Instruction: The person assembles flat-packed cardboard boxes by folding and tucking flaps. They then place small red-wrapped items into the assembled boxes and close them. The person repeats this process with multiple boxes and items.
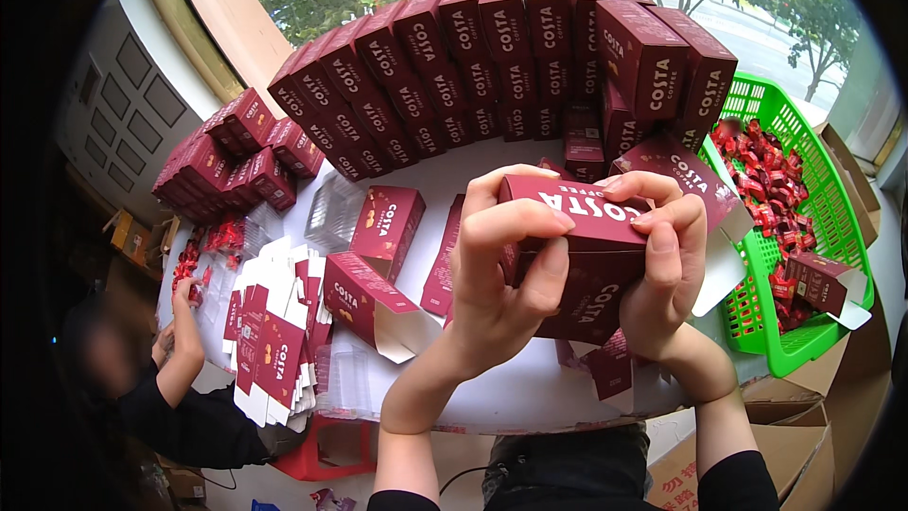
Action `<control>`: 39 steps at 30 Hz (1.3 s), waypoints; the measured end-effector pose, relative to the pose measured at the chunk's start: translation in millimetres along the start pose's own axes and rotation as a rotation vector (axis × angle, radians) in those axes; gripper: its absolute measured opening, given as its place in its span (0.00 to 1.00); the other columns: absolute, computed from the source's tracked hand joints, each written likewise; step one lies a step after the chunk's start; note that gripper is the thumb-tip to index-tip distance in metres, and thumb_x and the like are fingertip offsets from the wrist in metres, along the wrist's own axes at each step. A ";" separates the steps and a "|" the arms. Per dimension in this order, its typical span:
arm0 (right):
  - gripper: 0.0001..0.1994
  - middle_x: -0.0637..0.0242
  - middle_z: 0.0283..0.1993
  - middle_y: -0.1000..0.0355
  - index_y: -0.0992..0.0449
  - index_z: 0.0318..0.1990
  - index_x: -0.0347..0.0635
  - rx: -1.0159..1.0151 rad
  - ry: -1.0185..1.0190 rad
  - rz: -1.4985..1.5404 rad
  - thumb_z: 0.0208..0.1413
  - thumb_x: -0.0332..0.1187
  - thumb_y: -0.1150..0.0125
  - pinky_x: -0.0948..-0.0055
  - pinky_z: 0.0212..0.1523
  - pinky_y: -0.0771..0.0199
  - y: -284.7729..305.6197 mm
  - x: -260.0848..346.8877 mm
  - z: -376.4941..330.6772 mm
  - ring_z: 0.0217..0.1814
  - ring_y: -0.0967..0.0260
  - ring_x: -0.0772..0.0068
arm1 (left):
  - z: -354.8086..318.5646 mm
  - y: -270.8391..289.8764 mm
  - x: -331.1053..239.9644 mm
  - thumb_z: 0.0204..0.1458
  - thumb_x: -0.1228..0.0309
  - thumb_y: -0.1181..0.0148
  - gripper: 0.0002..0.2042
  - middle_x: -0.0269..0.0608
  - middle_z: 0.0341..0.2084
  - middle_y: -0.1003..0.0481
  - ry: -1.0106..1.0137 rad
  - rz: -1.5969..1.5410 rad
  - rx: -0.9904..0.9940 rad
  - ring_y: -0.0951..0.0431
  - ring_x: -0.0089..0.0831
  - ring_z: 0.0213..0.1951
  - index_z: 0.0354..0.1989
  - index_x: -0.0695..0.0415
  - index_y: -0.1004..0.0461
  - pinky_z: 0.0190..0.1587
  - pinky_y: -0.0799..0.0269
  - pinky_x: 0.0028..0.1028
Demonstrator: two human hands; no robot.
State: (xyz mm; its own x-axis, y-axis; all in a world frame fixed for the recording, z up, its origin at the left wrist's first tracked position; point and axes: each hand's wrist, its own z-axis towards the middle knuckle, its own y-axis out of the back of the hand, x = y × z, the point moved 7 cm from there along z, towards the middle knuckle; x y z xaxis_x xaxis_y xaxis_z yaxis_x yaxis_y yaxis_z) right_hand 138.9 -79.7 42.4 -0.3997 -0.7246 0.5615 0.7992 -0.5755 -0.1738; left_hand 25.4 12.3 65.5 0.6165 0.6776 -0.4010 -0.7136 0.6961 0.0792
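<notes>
Between my two hands I hold a maroon carton [588,270] up above the table, its printed top panel facing me. My left hand [511,274] grips its left side, fingers over the upper edge and thumb bent against the front. On the right side my right hand [662,255] is closed the same way, fingertips on the top edge. Below and behind it, more maroon cardboard lies partly hidden by my hands. An open carton [364,298] with its white flap out lies left of my left hand, near another carton [390,218].
A curved wall of stacked maroon cartons [473,66] stands at the back. At right, a green basket [799,355] holds many red wrapped pieces. Flat unfolded cartons [274,341] pile up at left beside clear plastic trays [345,383]. Further left, another person's hand [186,289] touches red pieces.
</notes>
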 end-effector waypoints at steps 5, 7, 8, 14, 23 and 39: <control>0.10 0.52 0.50 0.32 0.38 0.41 0.38 -0.019 -0.093 0.010 0.69 0.37 0.55 0.71 0.55 0.36 1.7 -2.7 3.3 0.48 0.35 0.74 | 0.5 0.0 1.2 0.51 0.84 0.43 0.17 0.45 0.41 0.28 -0.009 0.047 0.006 0.28 0.46 0.50 0.49 0.57 0.35 0.46 0.27 0.37; 0.10 0.52 0.50 0.32 0.38 0.43 0.38 -0.021 -0.105 0.072 0.69 0.37 0.55 0.70 0.56 0.36 1.0 1.6 8.0 0.49 0.35 0.73 | -1.3 0.3 4.7 0.54 0.81 0.41 0.19 0.44 0.45 0.29 0.031 0.008 -0.013 0.29 0.48 0.54 0.52 0.56 0.38 0.49 0.28 0.38; 0.09 0.52 0.51 0.32 0.37 0.45 0.38 -0.017 -0.091 0.126 0.68 0.35 0.52 0.69 0.57 0.37 2.1 1.5 8.4 0.50 0.35 0.71 | -1.3 0.0 6.0 0.55 0.79 0.40 0.20 0.43 0.46 0.31 0.030 -0.014 -0.029 0.30 0.49 0.55 0.53 0.56 0.39 0.51 0.29 0.38; 0.08 0.53 0.53 0.33 0.35 0.46 0.38 0.038 -0.110 0.065 0.63 0.29 0.45 0.69 0.58 0.37 0.5 0.3 7.3 0.52 0.35 0.70 | -4.3 1.7 11.4 0.55 0.77 0.38 0.18 0.45 0.46 0.32 0.121 -0.045 -0.047 0.31 0.49 0.57 0.50 0.56 0.40 0.52 0.30 0.38; 0.07 0.52 0.54 0.35 0.37 0.42 0.39 0.034 -0.140 0.065 0.66 0.33 0.54 0.69 0.57 0.39 1.6 -0.7 6.1 0.50 0.37 0.72 | -4.6 1.5 11.0 0.51 0.76 0.35 0.18 0.49 0.46 0.32 0.092 -0.037 -0.024 0.30 0.48 0.56 0.46 0.55 0.38 0.52 0.29 0.38; 0.21 0.48 0.60 0.43 0.35 0.52 0.35 0.178 -0.006 -0.261 0.50 0.29 0.41 0.62 0.60 0.36 -5.7 5.4 9.0 0.59 0.39 0.60 | -1.1 14.8 15.5 0.44 0.66 0.24 0.24 0.51 0.51 0.32 0.278 -0.069 -0.126 0.28 0.33 0.50 0.44 0.57 0.32 0.52 0.30 0.29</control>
State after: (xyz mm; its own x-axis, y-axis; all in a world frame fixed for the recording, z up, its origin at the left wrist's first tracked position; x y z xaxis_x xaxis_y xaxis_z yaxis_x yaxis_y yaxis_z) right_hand 136.2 -77.0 53.7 -0.5995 -0.5587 0.5732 0.7363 -0.6657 0.1212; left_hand 24.0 32.8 59.5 0.5627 0.5270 -0.6369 -0.7196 0.6914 -0.0637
